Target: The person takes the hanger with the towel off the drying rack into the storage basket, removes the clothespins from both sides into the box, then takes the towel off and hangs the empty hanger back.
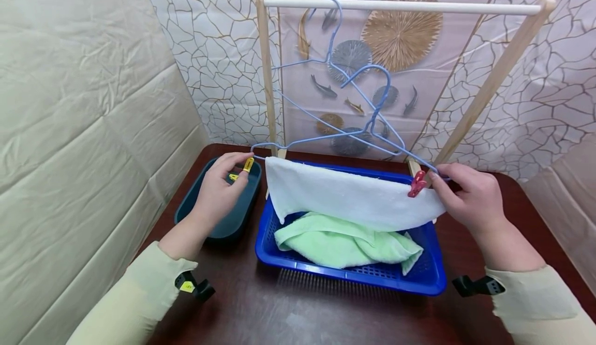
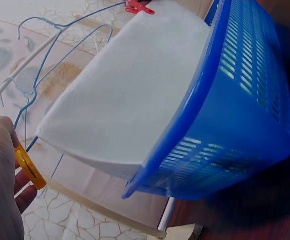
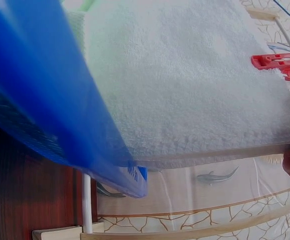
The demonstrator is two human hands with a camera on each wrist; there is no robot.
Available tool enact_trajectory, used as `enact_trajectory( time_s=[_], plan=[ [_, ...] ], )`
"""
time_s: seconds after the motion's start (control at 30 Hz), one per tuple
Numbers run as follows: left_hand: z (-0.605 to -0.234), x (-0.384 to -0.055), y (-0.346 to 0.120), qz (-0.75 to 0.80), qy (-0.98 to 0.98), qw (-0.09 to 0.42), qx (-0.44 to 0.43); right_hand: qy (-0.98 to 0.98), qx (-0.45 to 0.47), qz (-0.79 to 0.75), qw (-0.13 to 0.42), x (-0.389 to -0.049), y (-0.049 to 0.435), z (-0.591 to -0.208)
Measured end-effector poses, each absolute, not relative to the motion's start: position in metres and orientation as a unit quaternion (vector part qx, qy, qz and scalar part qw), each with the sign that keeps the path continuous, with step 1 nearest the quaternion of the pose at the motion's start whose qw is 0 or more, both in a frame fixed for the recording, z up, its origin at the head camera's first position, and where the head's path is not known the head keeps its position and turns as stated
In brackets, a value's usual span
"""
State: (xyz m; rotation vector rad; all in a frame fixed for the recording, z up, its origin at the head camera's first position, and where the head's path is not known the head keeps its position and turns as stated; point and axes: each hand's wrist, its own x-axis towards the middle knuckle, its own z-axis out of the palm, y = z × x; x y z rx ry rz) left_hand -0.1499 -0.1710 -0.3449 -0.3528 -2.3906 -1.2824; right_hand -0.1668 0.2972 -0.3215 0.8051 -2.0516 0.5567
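Note:
A white towel [image 1: 344, 192] hangs folded over the lower bar of a blue wire hanger [image 1: 321, 139], above the basket. Near the towel's right end, a red clothespin [image 1: 417, 183] clips it to the hanger. My right hand [image 1: 472, 195] pinches the hanger's right corner, just beside that clothespin. At the opposite corner my left hand [image 1: 221, 187] holds a yellow clothespin [image 1: 249, 165] between thumb and fingers, its fingertips right at the hanger's end. The left wrist view shows this clothespin, more orange there, apart from the towel's edge. Under the towel lies a crumpled light green towel [image 1: 344, 241].
The blue plastic basket [image 1: 435, 257] holds the green towel. To its left stands a dark teal tray [image 1: 228, 226], partly behind my left hand. A wooden rack with a white rod [image 1: 419, 8] rises behind, and another blue hanger [image 1: 332, 37] hangs from it.

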Motion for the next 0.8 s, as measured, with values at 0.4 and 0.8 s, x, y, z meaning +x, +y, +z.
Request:
enact_trajectory(
  time_s=[0.4,0.8],
  plan=[
    [-0.350,-0.158,-0.184,-0.418,-0.871,0.227,-0.124,-0.815,0.323,0.222,0.427,-0.169,0.298,-0.322],
    [-0.350,-0.161,-0.191,-0.317,-0.913,0.217,-0.134,-0.813,0.322,0.227,0.429,-0.171,0.298,-0.325]
  ],
)
